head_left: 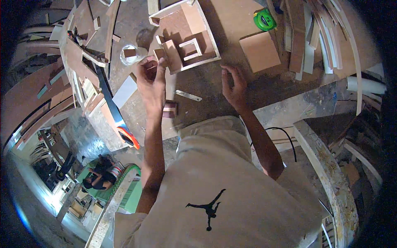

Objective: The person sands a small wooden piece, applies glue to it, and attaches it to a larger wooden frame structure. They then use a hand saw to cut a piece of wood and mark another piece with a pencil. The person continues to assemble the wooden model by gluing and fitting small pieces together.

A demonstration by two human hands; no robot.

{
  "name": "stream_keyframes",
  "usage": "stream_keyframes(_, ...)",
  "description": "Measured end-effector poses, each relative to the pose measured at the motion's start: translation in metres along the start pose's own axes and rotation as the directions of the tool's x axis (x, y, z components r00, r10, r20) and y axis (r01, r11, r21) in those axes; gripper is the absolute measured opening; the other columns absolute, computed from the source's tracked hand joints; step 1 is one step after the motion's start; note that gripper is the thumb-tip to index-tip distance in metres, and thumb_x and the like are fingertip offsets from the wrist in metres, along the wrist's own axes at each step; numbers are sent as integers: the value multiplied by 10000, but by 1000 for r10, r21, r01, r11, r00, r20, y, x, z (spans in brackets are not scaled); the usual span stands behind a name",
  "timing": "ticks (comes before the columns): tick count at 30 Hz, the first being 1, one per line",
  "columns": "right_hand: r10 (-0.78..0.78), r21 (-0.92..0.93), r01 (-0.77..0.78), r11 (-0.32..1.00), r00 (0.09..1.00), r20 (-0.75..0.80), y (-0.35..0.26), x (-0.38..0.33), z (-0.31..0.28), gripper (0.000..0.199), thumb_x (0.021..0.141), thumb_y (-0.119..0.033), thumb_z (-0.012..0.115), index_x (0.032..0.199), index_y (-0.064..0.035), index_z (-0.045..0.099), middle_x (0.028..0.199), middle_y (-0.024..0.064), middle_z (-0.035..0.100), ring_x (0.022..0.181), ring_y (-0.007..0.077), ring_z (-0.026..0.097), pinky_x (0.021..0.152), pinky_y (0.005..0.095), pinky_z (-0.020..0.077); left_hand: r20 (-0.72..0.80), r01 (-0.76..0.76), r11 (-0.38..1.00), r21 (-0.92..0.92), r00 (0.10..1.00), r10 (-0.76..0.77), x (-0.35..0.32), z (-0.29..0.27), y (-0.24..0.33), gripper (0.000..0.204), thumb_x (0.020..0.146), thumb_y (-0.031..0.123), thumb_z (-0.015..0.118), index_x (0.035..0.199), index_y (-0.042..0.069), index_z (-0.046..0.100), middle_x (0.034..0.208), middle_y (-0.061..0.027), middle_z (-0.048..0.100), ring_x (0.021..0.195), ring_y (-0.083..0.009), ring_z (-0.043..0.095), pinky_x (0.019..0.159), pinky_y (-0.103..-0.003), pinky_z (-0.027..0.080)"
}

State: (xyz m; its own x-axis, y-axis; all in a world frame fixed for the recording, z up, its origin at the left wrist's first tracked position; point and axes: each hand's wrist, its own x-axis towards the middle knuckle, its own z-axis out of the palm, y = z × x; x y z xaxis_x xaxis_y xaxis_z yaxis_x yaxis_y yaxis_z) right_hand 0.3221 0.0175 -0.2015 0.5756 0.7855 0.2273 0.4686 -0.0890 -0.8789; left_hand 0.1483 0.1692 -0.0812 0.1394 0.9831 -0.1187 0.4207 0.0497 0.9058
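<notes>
Over the workbench [232,35], the left hand [152,84] curls, grip unclear; the right hand [235,90], fingers loosely bent.

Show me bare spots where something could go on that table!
One bare patch of table lies between the open wooden box and the square board. A smaller one sits between the box and the pale strip. It's crowded left, around the saw, and far right, with wood strips.
</notes>
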Motion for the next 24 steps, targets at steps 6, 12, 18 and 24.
stream_keyframes(6, 18, -11, -18, 1000, 999, 28, 0, -1, 0, 164, 956, -104, 584, 1082, -25, 652, 1040, 142, 681, 964, 289, 654, 880, 371, 495, -3, 76, 997, 11, 997, -76, -1, -11, -2, 363, 930, 266, 689, 1145, -7, 586, 1009, -116, 663, 892, -173, 632, 811, -297, 488)
stream_keyframes(12, -48, -46, 48, 998, 999, 14, 3, 0, -1, 161, 963, -106, 587, 1089, -29, 650, 1032, 122, 682, 954, 235, 650, 867, 347, 499, 49, 201, 940, -277, 980, -195, -2, -19, -16, 333, 938, 209, 671, 1163, -23, 592, 998, -92, 659, 902, -158, 634, 844, -307, 514)
stream_keyframes(18, 185, 194, -154, 969, 970, -155, -34, 19, -12, 95, 962, -91, 617, 1012, -19, 655, 970, 80, 686, 880, 125, 628, 809, 268, 505, 176, 403, 597, -693, 899, -402, -22, -35, -26, 267, 934, 187, 673, 1130, 24, 594, 1025, -67, 640, 888, -152, 625, 834, -292, 534)
stream_keyframes(24, 110, 420, -119, 900, 993, 44, -122, 80, 4, 90, 880, -86, 723, 902, -5, 689, 814, 68, 694, 755, 115, 621, 722, 245, 486, 374, 468, 283, -837, 867, -329, -52, -56, -22, 228, 975, 154, 596, 1175, 50, 561, 1034, -70, 640, 871, -159, 635, 788, -297, 570)
